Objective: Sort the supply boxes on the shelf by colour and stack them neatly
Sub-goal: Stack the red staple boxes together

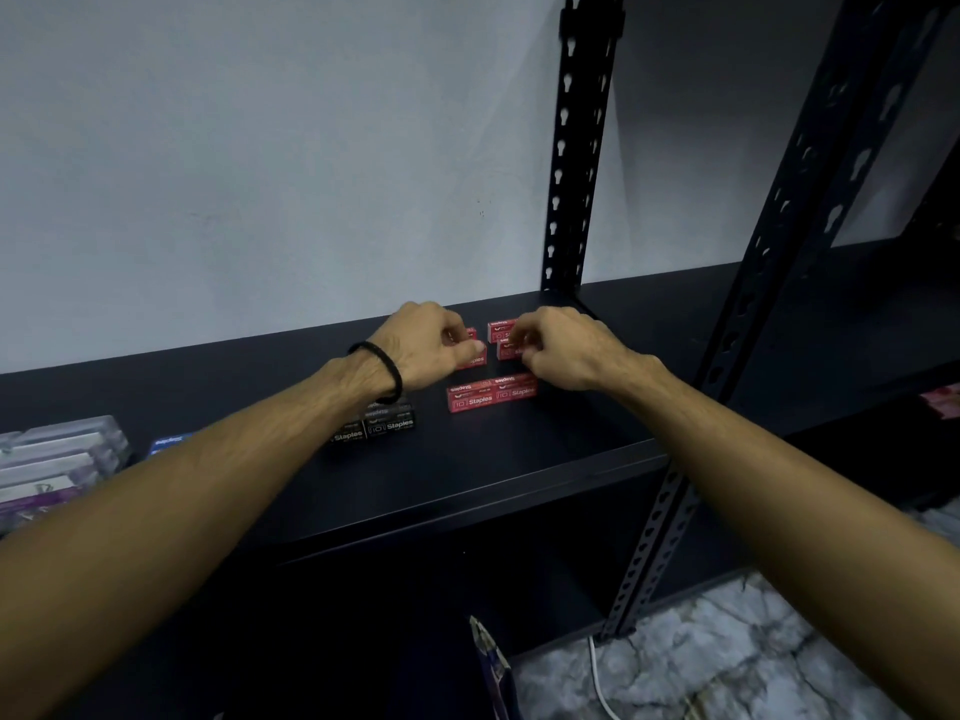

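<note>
Two hands are working the back of a dark matte metal shelf, both curled onto small red cardboard staple boxes. Left hand, with a black band on the wrist, pinches a red box between thumb and fingers. Right hand grips another red box just beside it, and a third red one sits right behind, though I can't really tell if the fingers touch that one too. The hands are close together but not touching.

Nearer the front edge, a pair of red boxes lies side by side, flat and rectangular. Left of those, partly under the forearm, are black staple boxes, then a blue box, then clear plastic cases at the far left.

Behind is a plain pale wall. Perforated black uprights frame the rack, and the floor looks like grey marbled stone.
</note>
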{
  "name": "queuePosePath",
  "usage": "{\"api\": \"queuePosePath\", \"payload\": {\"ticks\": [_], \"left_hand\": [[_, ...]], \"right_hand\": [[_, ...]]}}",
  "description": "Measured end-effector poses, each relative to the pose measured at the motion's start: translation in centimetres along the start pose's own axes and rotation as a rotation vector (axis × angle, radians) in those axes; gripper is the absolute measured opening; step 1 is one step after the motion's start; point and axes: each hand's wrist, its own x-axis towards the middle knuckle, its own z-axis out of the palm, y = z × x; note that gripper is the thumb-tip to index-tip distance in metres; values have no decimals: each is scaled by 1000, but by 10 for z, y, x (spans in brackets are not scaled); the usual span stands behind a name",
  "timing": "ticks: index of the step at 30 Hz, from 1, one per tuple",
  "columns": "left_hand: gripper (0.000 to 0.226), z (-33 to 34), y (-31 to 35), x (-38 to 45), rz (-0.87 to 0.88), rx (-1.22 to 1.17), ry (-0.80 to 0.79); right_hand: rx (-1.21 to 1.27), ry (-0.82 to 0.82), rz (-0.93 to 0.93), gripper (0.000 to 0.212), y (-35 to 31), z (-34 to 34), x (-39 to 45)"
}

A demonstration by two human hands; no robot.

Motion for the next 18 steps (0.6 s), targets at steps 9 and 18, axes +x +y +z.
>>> {"api": "queuePosePath", "payload": {"ticks": [9, 18], "left_hand": [[22, 17, -20, 31, -122, -3, -48], [21, 33, -24, 36, -138, -48, -32]], "right_hand": [[4, 86, 56, 30, 23, 14, 34], [131, -8, 60, 35, 35, 22, 51]]}}
